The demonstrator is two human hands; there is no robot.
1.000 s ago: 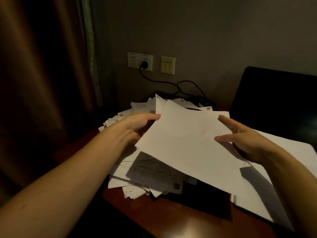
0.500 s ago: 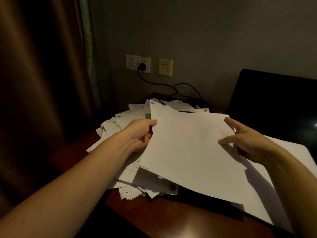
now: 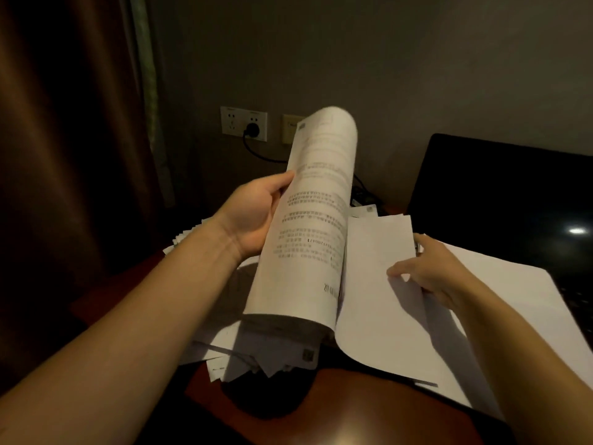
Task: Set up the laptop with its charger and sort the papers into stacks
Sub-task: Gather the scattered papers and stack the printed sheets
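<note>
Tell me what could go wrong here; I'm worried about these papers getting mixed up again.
The left hand bends a printed sheet into a curl; it could crease or slip onto the loose pile. That pile overhangs the desk edge and may slide off.

The frame is dim and warm-toned, its left side and corners sinking into near black, with the curled sheet [image 3: 316, 220] motion-blurred at centre, a small glare spot [image 3: 577, 231] at right and wide-angle bending along the edges.

Dim grey wall [image 3: 385, 59], brown curtain [image 3: 64, 139], reddish wooden desk [image 3: 369, 415]
</note>
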